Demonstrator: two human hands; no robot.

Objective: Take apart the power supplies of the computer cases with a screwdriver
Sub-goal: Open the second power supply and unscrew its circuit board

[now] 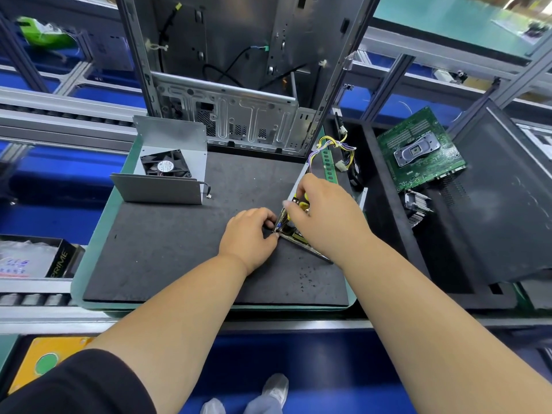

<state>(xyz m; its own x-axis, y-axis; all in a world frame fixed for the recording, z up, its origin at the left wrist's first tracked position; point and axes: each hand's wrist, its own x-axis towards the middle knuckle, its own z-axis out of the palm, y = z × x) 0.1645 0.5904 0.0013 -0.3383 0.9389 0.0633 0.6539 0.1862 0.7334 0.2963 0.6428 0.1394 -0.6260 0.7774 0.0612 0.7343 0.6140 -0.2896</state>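
I see the fan housing [167, 168] at worktop [167, 252] left, left hand [249, 234] fingers pinching the power supply board [294, 231] corner mid-mat, right hand [324, 213] fingers curled on its top, motherboard [418, 147] right.

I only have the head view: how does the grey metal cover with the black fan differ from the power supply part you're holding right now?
The grey metal cover with the black fan stands untouched at the dark foam mat's far left; the open power supply board in its metal tray is tilted on edge at centre right, with the left hand and right hand on it. The cover trails one thin black lead; the board carries a yellow and purple wire bundle. Both sit on the mat.
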